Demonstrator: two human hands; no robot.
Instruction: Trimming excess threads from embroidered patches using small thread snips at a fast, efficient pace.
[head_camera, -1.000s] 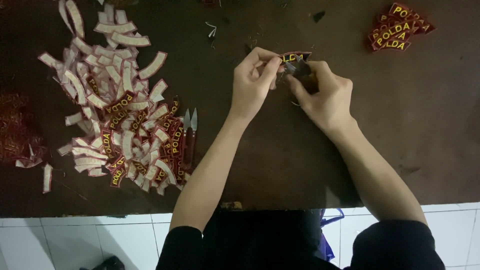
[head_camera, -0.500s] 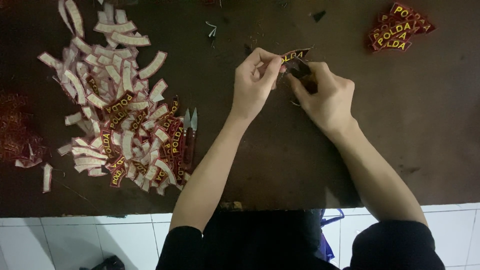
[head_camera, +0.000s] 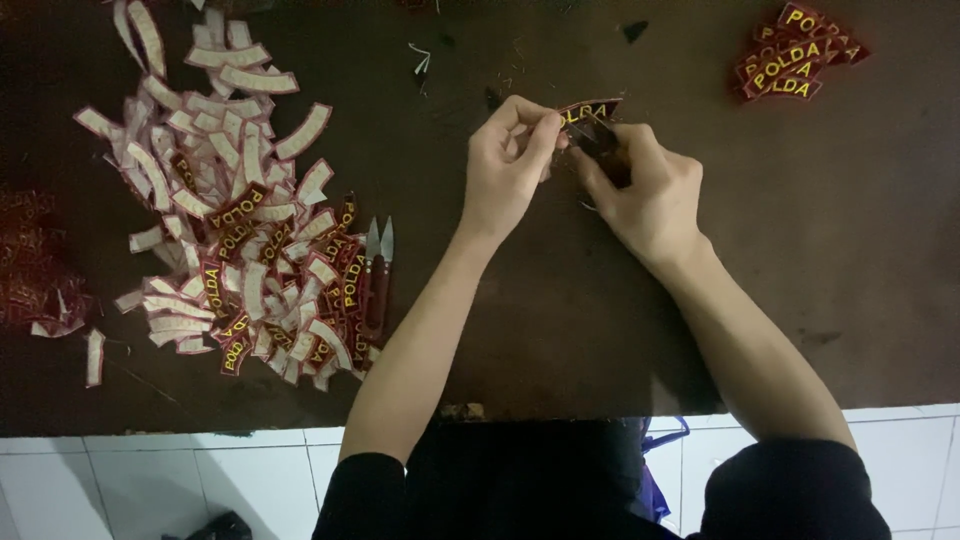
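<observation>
The left hand (head_camera: 508, 165) pinches one end of a small curved dark-red embroidered patch with yellow lettering (head_camera: 590, 108), thumb and forefinger closed on its left tip, so the patch arches out to the right of that pinch, lifted just above the dark brown table (head_camera: 560, 300). The right hand (head_camera: 650, 195) is clenched around a small dark tool (head_camera: 603, 140) (too shadowed to tell its kind), whose tip meets the lower edge of the patch, just right of the left hand's pinch. Well to the left of the grip lies a large loose heap of curved patches (head_camera: 230, 230), many turned white backing up and some showing red faces. At the heap's near edge, between it and the left forearm, rests a pair of red-handled thread snips (head_camera: 377, 275), blades pointing away from the person. Far off to the upper right of the grip sits a small neat stack of red patches (head_camera: 795, 55), face up. A few stray threads (head_camera: 420, 58) lie above the hands.
</observation>
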